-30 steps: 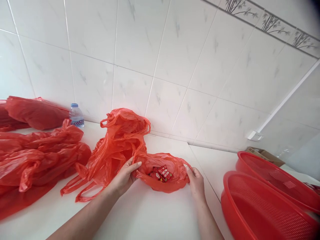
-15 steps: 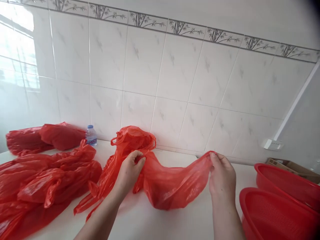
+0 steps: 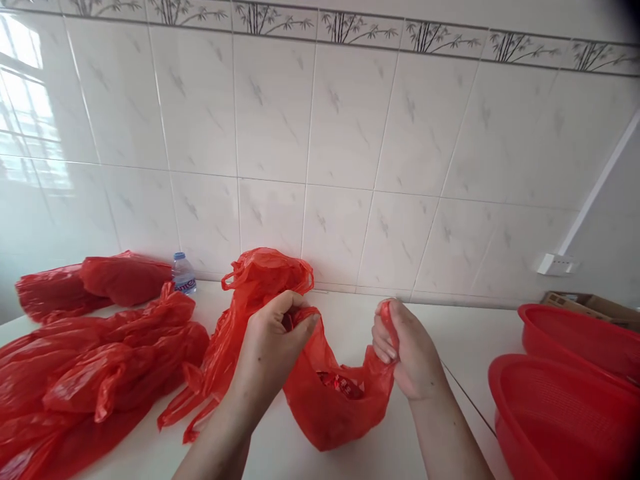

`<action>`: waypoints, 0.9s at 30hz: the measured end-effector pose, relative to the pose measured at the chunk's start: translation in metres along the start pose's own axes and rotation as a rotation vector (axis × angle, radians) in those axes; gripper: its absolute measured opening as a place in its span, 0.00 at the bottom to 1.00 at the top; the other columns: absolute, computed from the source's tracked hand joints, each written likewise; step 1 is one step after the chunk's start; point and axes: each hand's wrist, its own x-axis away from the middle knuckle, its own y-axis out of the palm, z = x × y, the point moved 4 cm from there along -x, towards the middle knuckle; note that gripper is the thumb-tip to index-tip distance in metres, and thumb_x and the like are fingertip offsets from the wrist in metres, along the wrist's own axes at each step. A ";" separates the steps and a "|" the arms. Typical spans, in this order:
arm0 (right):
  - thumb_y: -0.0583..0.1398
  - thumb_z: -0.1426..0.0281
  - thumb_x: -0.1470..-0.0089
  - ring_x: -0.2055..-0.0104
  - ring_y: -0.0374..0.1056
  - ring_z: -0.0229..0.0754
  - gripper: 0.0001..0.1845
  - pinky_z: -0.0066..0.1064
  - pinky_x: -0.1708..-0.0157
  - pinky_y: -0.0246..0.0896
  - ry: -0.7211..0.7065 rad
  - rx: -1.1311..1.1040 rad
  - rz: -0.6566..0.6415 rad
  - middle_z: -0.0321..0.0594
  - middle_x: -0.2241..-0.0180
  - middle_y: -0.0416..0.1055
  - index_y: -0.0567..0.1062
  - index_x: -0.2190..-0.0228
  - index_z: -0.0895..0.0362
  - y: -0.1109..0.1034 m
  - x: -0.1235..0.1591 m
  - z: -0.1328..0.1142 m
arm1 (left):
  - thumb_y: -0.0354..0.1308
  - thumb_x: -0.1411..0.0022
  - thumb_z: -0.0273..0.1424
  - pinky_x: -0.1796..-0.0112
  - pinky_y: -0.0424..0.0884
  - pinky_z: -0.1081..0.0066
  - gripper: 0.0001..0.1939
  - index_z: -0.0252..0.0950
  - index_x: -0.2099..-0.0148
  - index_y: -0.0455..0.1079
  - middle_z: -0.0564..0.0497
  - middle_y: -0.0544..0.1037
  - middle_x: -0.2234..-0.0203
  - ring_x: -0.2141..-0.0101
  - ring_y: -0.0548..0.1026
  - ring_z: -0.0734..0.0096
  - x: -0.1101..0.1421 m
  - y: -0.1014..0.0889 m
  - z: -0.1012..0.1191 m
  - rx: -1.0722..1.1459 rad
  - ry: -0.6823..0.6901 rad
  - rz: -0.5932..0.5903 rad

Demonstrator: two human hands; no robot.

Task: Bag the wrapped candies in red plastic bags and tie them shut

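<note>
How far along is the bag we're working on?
Done: red packets are visible inside the red bag.
In hand: the left hand and right hand each grip one side of its top.
Left: its mouth is open with no knot visible, so closing it probably remains. Whether more packets belong inside, I can't tell.

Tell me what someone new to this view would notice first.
Probably the red plastic bag at lower centre, held up by the left hand and the right hand, with small red packets showing inside. Next, the heap of red bags spread over the table's left side, and two red baskets at the right edge, all vivid against the white tiled wall.
</note>
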 end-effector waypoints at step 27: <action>0.48 0.54 0.41 0.77 0.59 0.36 0.22 0.27 0.79 0.53 0.131 0.430 -0.352 0.35 0.78 0.66 0.73 0.63 0.57 0.016 0.009 0.002 | 0.48 0.44 0.17 0.72 0.62 0.74 0.11 0.38 0.69 0.66 0.54 0.68 0.71 0.70 0.67 0.73 0.016 0.041 -0.001 -0.588 0.371 -0.390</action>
